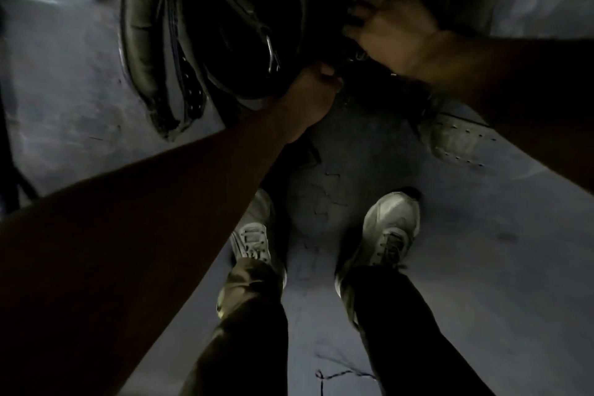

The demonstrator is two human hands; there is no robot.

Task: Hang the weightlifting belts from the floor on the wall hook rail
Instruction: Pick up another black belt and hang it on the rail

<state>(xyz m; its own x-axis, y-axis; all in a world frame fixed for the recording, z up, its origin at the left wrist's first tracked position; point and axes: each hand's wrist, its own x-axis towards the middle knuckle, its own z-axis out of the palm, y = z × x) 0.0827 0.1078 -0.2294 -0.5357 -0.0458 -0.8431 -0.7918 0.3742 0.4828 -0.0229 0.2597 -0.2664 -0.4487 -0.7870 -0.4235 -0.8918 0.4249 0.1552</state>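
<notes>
The fingers (324,72) of the left hand (310,96) are curling tight around the lower edge of a black belt (238,26), which is looping into a rounded coil above the grey floor (466,251). A metal buckle (273,51) is glinting inside that coil, just above the gripping hand. To the left of the black belt, a padded olive belt (141,42) is lying curved on the floor, its narrow end pointing toward the viewer, and a dark strap with rows of punched holes (193,83) is showing between the two.

The right hand (392,29) is reaching in from the right, its fingers bending down into a dark mass at the right side of the black belt; the picture is dim and smeared there, so it seems to be grasping something, but what it is holding cannot be told. Below the right forearm, a pale belt end with punched holes (456,138) is resting flat on the floor, apart from both hands.

Two pale laced shoes, the left shoe (254,238) and the right shoe (392,228), are standing on the floor below the belts, with dark trouser legs (401,331) rising toward the camera. A thin dark cord (340,374) is trailing across the floor between the legs.
</notes>
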